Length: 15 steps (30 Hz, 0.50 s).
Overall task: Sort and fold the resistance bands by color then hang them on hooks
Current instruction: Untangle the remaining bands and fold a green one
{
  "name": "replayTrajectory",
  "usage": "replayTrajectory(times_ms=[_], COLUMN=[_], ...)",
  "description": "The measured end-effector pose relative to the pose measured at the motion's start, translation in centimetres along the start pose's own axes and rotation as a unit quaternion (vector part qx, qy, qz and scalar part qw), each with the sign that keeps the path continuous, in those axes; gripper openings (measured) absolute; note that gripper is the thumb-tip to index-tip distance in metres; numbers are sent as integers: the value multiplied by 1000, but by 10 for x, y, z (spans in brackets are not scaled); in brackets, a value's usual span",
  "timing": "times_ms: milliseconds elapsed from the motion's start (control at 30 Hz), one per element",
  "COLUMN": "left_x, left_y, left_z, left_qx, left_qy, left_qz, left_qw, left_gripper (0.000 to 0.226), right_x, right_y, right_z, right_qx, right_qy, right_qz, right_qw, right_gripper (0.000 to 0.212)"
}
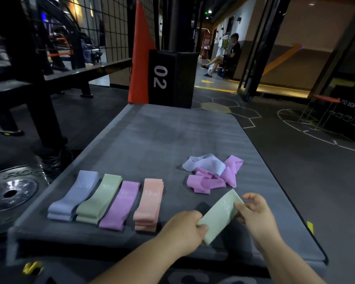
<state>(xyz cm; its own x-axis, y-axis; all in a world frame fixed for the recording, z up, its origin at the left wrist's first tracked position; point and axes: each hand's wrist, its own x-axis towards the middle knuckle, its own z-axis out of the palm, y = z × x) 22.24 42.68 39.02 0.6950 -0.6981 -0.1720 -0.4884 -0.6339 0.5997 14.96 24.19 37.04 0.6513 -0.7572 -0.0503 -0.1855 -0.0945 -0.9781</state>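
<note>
— Resistance band (219, 216), green, head view: stretched flat over the mat (172, 136), near its right front corner. Left hand (184, 226) clamped on the near end, right hand (254, 210) pinching the far end.
— Why held that way?
— Probably flattening it before a fold; a guess. Printed "30" on it, unit unreadable.
— Sorted so far?
— Four folded stacks side by side on the mat's left part: lavender stack (74, 195) marked "20", green stack (98, 197) "30", purple stack (121, 203) "10", peach stack (149, 203) "15 LB". One colour per stack, so the held one likely bound for green.
— Left over?
— Loose pile (211, 175) further back on the right: lavender and purple, tangled, unfolded.
— Hooks?
— None in view. Hanging not yet begun.
— Other writing?
— "02" on black box (172, 78) behind the mat; "SOFT BO", cut off, on another box (353, 119) at the right edge.
</note>
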Motion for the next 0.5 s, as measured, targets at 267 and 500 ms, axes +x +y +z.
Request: replayTrajectory(times_ms=[267,500], left_x=[-26,-44], left_y=[-36,-80], left_z=[-34,-76], left_qx=[-61,-118], left_qy=[90,182], left_qz=[-25,-70], left_qw=[994,974], left_gripper=[32,20], right_x=[1,2], right_y=[-43,-76], right_z=[61,145], right_qx=[-53,-83], right_qy=[-50,-101], right_qz=[-59,-105], right_qw=[996,986], right_gripper=[7,14])
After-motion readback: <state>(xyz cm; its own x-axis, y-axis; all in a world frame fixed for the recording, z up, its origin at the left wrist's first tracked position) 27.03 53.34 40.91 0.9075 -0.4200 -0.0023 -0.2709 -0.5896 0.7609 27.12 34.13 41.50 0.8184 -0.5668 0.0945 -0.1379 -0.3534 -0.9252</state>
